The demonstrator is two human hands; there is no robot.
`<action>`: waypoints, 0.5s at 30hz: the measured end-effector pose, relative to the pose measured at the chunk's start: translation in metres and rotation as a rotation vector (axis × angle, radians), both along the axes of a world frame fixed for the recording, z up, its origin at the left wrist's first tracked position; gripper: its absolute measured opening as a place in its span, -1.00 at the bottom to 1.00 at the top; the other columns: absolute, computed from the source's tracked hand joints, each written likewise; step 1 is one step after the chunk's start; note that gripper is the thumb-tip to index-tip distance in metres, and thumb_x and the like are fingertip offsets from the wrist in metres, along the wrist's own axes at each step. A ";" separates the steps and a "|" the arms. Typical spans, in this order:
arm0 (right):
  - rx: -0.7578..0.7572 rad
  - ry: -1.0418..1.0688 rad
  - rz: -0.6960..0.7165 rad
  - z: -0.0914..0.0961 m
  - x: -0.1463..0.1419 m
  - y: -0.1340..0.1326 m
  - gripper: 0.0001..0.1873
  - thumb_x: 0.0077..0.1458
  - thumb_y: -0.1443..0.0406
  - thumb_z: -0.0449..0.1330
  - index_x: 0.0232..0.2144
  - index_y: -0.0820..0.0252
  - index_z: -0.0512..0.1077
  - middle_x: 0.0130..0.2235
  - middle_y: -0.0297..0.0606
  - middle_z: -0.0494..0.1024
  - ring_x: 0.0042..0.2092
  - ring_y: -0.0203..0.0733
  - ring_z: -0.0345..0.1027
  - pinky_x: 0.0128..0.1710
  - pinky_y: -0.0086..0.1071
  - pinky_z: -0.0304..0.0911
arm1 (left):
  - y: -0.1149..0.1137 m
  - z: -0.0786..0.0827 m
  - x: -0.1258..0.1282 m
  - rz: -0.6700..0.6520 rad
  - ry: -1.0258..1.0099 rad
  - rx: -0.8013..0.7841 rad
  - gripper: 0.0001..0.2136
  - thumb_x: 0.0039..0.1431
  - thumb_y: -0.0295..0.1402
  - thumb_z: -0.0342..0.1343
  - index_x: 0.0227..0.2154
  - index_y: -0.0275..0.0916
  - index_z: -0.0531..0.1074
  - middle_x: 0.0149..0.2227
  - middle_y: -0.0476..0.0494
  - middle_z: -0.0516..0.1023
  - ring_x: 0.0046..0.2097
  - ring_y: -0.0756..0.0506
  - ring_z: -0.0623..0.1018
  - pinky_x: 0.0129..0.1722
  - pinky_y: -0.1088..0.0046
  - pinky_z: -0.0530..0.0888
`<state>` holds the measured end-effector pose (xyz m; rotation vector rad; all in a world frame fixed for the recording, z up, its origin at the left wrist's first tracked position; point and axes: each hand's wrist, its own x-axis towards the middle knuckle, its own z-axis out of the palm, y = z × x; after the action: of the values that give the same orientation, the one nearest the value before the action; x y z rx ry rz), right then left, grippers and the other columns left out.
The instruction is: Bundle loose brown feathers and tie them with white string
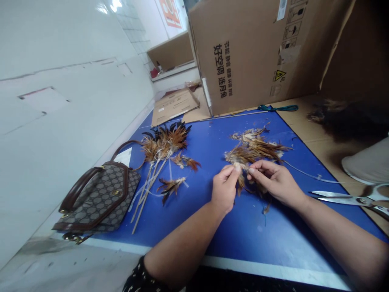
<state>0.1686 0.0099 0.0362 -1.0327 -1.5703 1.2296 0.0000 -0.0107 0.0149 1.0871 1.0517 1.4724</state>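
Note:
My left hand (224,187) pinches the pale quill ends of a small bunch of brown feathers (240,175) over the blue mat (212,227). My right hand (275,180) grips the same bunch from the right, fingers curled round it. Just beyond the hands lies a loose pile of brown and tan feathers (258,146). To the left rest feather bundles tied to thin sticks (161,148), and a smaller bundle (170,185) lies nearer to me.
A patterned handbag with brown handles (97,198) stands at the mat's left edge. Scissors (349,199) lie at the right on cardboard. A big cardboard box (258,52) stands behind, with a teal cord (278,108) at its foot. Dark feathers (343,117) pile at far right.

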 end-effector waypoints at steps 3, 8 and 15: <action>-0.022 0.034 0.046 -0.004 -0.004 0.000 -0.54 0.16 -0.09 0.35 -0.27 0.19 0.51 -0.37 -0.25 0.60 -0.39 -0.27 0.37 -0.40 -0.41 0.29 | -0.002 0.001 0.001 -0.021 -0.027 -0.014 -0.70 0.30 -0.12 0.25 -0.18 -0.26 0.69 -0.05 -0.23 0.64 0.03 -0.14 0.57 0.14 0.30 0.45; -0.032 0.033 0.082 -0.007 -0.006 -0.002 -0.55 0.17 -0.08 0.34 -0.29 0.20 0.49 -0.42 -0.33 0.50 -0.44 -0.31 0.27 -0.45 -0.43 0.20 | -0.004 0.001 0.003 -0.085 -0.023 -0.006 -0.74 0.31 -0.15 0.26 -0.15 -0.23 0.70 -0.05 -0.23 0.62 0.05 -0.14 0.55 0.19 0.27 0.42; 0.185 -0.220 0.047 -0.017 0.011 0.009 -0.68 0.35 0.03 0.19 -0.27 0.14 0.50 -0.39 -0.28 0.53 -0.38 -0.21 0.36 -0.35 -0.34 0.30 | 0.005 0.006 -0.007 0.020 -0.152 0.023 -0.74 0.26 -0.14 0.32 -0.26 -0.25 0.69 -0.11 -0.19 0.64 -0.01 -0.11 0.57 0.16 0.30 0.43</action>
<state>0.1794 0.0190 0.0196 -1.0424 -1.8487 1.0054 -0.0069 -0.0058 0.0213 0.9667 0.9436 1.5613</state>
